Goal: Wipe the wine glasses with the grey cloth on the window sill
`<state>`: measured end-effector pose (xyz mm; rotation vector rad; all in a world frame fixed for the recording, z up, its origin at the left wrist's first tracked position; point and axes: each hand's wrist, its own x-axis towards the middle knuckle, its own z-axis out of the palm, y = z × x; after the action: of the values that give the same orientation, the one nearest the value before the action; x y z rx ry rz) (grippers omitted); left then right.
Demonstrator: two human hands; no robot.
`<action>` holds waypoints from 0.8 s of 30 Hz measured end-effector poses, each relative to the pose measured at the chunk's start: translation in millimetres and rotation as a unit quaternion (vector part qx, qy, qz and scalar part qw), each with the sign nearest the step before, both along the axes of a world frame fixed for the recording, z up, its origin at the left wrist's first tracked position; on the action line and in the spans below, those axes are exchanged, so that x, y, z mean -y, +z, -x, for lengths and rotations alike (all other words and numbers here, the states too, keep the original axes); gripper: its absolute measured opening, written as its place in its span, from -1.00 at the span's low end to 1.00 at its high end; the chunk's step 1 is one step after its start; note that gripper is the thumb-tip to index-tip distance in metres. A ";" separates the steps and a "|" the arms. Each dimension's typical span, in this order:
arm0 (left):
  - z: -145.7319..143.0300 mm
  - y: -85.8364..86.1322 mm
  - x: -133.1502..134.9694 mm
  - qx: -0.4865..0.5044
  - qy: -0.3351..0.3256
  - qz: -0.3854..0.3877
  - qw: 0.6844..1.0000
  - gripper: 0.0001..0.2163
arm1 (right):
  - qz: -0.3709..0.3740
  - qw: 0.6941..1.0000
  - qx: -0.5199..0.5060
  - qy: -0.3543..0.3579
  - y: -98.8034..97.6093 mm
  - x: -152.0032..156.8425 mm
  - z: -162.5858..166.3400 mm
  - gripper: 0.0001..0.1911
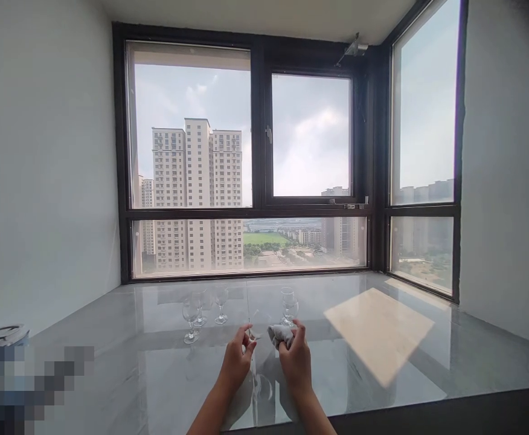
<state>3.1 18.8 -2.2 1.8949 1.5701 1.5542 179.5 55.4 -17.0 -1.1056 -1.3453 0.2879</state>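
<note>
My left hand (238, 353) is closed, thumb and fingers pinching a clear stemmed glass (256, 336) whose outline is faint against the shiny sill. Close beside it, my right hand (295, 350) grips a bunched grey cloth (279, 335). Beyond the left hand, clear stemmed glasses stand upright: a near one (191, 314), another just behind it (201, 302), and a third glass (220, 302) a little to the right. Past the cloth is more clear glassware (287, 302); overlap and reflections leave its number unclear.
The glossy grey sill (165, 374) reflects the window and hands. A dark-framed window (258, 212) runs along the back, with a side pane (423, 254) at right. A sunlit patch (380, 332) lies on the right. A white-rimmed object (6, 334), partly blurred out, stands at far left.
</note>
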 end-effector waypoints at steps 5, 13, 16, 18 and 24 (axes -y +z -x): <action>-1.7 3.3 2.3 -0.040 0.003 0.009 0.999 -0.83 | -0.007 1.000 0.012 0.017 3.4 5.2 2.9 -0.43; -4.9 4.8 3.8 -0.042 -0.012 0.019 0.999 -0.74 | 0.058 0.997 0.054 -0.022 1.1 11.8 -74.3 -0.46; -12.8 2.6 1.1 -0.018 -0.058 0.048 0.997 -0.73 | 0.125 0.988 0.064 -0.057 -1.5 7.6 -118.3 -0.46; -20.5 1.0 -3.2 0.006 -0.078 0.072 0.994 -0.71 | 0.156 0.984 0.037 -0.076 0.1 3.7 -136.2 -0.49; -54.6 -1.6 -23.2 0.038 -0.105 0.133 0.985 -0.71 | 0.175 0.979 -0.037 -0.095 9.1 1.4 -142.3 -0.56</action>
<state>57.8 42.0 -3.8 1.7683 1.4137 1.2450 321.7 54.0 -7.9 -1.4930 -1.1380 0.4304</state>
